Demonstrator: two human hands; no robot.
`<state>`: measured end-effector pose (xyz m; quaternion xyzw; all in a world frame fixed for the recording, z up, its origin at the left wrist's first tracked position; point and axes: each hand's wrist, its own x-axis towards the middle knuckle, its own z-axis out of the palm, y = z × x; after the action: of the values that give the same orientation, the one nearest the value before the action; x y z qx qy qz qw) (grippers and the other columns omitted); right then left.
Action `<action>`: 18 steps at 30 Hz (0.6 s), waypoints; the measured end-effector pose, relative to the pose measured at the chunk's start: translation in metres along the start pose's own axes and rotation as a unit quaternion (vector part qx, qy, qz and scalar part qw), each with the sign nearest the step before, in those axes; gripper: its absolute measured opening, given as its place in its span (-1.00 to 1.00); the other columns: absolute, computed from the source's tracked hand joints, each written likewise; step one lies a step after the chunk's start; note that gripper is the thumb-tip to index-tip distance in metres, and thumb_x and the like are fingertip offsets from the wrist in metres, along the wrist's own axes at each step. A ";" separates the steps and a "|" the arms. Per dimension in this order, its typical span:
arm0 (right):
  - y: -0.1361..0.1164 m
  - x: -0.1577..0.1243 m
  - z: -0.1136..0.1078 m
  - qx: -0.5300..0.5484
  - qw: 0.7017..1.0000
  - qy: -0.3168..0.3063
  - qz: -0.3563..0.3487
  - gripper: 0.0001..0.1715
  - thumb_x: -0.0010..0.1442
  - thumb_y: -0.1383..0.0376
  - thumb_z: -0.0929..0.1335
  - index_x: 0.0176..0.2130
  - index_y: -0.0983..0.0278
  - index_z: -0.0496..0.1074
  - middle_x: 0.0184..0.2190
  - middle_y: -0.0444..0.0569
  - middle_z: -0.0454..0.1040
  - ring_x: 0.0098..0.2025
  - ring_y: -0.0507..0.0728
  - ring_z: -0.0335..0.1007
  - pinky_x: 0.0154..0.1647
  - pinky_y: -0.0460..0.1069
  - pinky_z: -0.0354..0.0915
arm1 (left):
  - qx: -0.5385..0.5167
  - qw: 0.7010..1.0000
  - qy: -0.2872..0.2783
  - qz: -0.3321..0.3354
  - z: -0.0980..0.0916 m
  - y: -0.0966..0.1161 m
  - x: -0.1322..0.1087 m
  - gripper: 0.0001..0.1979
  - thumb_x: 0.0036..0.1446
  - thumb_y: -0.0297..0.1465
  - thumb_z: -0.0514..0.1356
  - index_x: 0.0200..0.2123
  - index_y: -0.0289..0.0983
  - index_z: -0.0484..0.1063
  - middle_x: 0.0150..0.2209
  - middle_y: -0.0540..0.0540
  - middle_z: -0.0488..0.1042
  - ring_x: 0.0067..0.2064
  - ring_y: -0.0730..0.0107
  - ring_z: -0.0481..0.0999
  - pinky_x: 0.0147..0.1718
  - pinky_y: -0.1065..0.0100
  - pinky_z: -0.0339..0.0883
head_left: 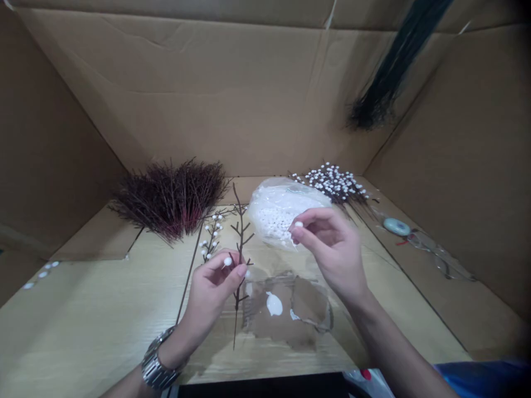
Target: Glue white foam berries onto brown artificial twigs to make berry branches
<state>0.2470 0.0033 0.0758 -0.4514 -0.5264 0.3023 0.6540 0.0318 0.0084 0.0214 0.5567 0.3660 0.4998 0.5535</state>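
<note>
My left hand (218,279) pinches a brown artificial twig (239,237) that stands roughly upright with short bare side branches. A white berry (228,261) shows at my left fingers, and another sits low on the twig's right side. To the right, my right hand (329,246) holds one white berry (298,225) between thumb and fingertips, apart from the twig. Behind that hand lies a clear plastic bag (269,193) full of white berries. Below, a piece of cardboard (286,331) carries a blob of white glue (274,304).
Brown bare twigs (174,193) are heaped at the back left. Berried twigs (336,182) lie at the back right; another berried sprig (211,235) is behind my left hand. Eyeglasses (440,257) and a light-blue oval item (397,226) lie right. Dark strands (390,77) hang above. Cardboard walls (207,99) enclose the table.
</note>
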 end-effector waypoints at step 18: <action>0.026 -0.050 0.026 0.050 0.986 -0.136 0.086 -0.73 0.28 0.34 0.46 -0.08 -0.03 0.64 -0.10 -0.16 0.69 -0.07 0.12 0.66 -0.03 0.02 0.58 | -0.078 0.996 0.010 -0.042 0.005 0.000 -0.003 -0.87 0.18 -0.33 0.40 -0.35 -0.19 0.53 -0.30 -0.03 0.52 -0.18 0.27 0.52 -0.15 0.32 0.45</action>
<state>0.2110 -0.0228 0.0319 -0.4167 -0.5537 0.4423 0.5694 0.0359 0.0048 0.0214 0.4910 0.3548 0.5089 0.6116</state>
